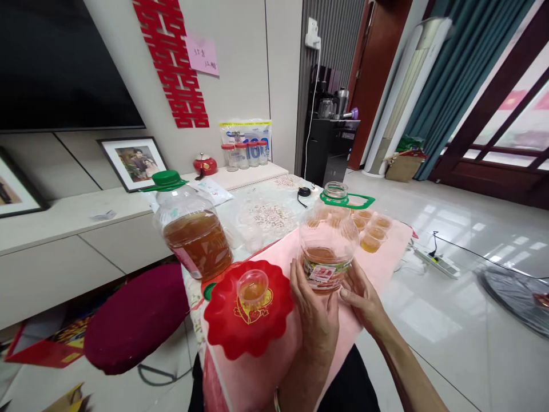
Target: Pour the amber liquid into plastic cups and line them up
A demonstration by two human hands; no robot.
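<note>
From afar I grip the open, part-full bottle [328,249], at four o'clock of view-centre, with left hand [316,309] and right hand [365,297]; cups [372,240] at its two and the tub [253,289] in the red dish [221,320] at its eight already hold liquid [369,248], while the jug [197,240] at its nine is still capped.

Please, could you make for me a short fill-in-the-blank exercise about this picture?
1. The held bottle, between left hand and right hand, has a handle coloured ____.
2. The plate under one cup is coloured ____.
3. The capped bottle contains ____ liquid than the held bottle.

Missing words: green; red; more.
</note>
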